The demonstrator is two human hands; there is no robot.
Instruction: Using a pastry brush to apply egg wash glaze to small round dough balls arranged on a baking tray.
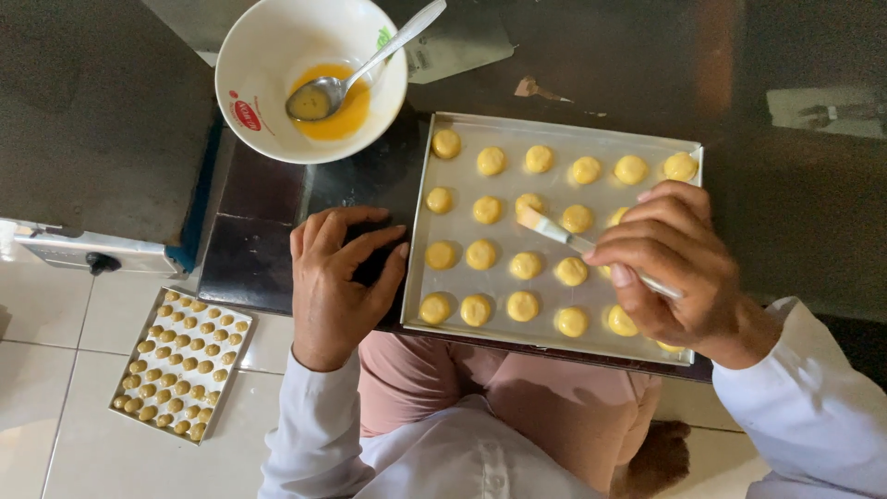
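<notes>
Brush (554,229) w/ pale bristles & light handle sits over the middle of the tray (647,139), tip touching a dough ball (528,203) in the 2nd row from the top. Handle runs toward 4 o'clock into the right hand (670,268), which is closed round it, thumb & fingers pinching the shaft.

Tray is a shallow metal rectangle, long side L–R, on a dark surface (92,111), near edge over the person's lap. It holds yellow dough balls in 4 rows, approx 6 per row, none touching; a few at 4 o'clock are hidden under the right hand.

Left hand (337,277) lies at 9 o'clock of the tray, just beside its left edge, palm down on the surface, fingers loosely bent, holding nothing. Can't tell if fingertips touch the tray rim.

At 11 o'clock from the tray, well apart from the brush: white bowl (268,55) w/ a pool of yellow liquid, prob. egg wash. Metal spoon (356,74) rests in it, bowl end in the liquid, handle leaning out over the rim toward 2 o'clock.

At 8 o'clock, down on the tiled floor (55,444): second tray (152,310), smaller in view, packed w/ darker golden balls in tight rows. White sleeves on both arms; pink trousers (554,397) below the near edge of the first tray.
</notes>
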